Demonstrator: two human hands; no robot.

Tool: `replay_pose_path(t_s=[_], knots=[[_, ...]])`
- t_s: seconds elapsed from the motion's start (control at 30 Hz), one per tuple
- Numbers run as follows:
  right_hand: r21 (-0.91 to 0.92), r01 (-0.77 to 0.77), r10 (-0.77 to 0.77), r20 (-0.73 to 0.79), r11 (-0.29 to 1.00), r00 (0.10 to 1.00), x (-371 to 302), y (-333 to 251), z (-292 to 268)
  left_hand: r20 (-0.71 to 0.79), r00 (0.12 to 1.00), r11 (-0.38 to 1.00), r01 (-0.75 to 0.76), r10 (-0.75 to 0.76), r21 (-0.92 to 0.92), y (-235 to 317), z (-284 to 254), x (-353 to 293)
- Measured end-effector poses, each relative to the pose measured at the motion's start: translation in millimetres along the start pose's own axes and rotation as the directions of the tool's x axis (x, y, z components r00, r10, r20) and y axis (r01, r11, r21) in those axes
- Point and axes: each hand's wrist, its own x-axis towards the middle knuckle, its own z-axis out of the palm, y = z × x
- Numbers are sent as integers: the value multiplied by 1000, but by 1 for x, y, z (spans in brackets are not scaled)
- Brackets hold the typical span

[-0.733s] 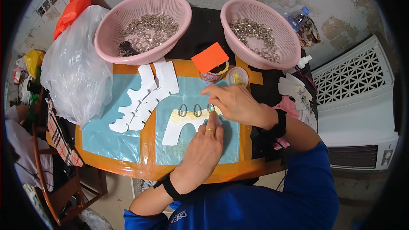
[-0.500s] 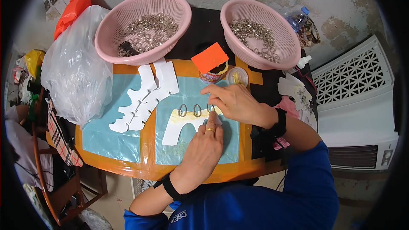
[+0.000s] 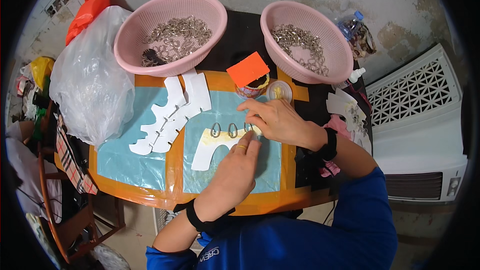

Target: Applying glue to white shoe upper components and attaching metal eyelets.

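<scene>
A white curved cut-out piece (image 3: pixel 201 156) lies on the blue sheet, its upper edge smeared pale yellow. Along that edge sit metal loops: one at the left (image 3: pixel 215 130), a middle loop (image 3: pixel 232 130), and a third loop (image 3: pixel 248 127) between my hands. My left hand (image 3: pixel 234 172) reaches up over the piece, fingers stretched out, index fingertip pressing at the third loop's lower end. From the right comes my right hand (image 3: pixel 285 124), its bent fingers apart just above the same loop. Its palm side is hidden, and the left hand covers part of the piece.
Two pink baskets (image 3: pixel 120 55) (image 3: pixel 345 70) of metal loops stand at the back. Between them are a tub under an orange card (image 3: pixel 248 69) and a small clear cup (image 3: pixel 279 91). More white cut-outs (image 3: pixel 172 115) lie left, beside a clear plastic bag (image 3: pixel 92 80). A white heater (image 3: pixel 420 135) stands right.
My left index fingertip has shifted slightly, still at the third loop. The right hand stays nearly in place. The whole view has moved a little.
</scene>
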Motion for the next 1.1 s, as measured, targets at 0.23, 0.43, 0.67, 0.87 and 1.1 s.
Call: replay_pose_path(t_s=[0.23, 0.43, 0.67, 0.87, 1.1], knots=[[82, -47, 46, 14, 996, 999, 2, 0, 1, 21, 984, 892, 169, -177, -420, -7, -14, 3], [140, -92, 88, 33, 986, 996, 1, -4, -2, 22, 966, 794, 224, -256, -565, -10, -12, 4], [152, -36, 44, -52, 988, 998, -5, -6, -5, 37, 956, 760, 255, -291, -597, -14, -10, 8], [194, -4, 10, -29, 981, 1000, -16, -11, -11, -48, 967, 744, 161, -251, -648, -19, -2, 8], [537, -309, 191, 264, 785, 945, -34, -40, -28, -56, 952, 636, 157, -301, -756, -18, 2, 8]])
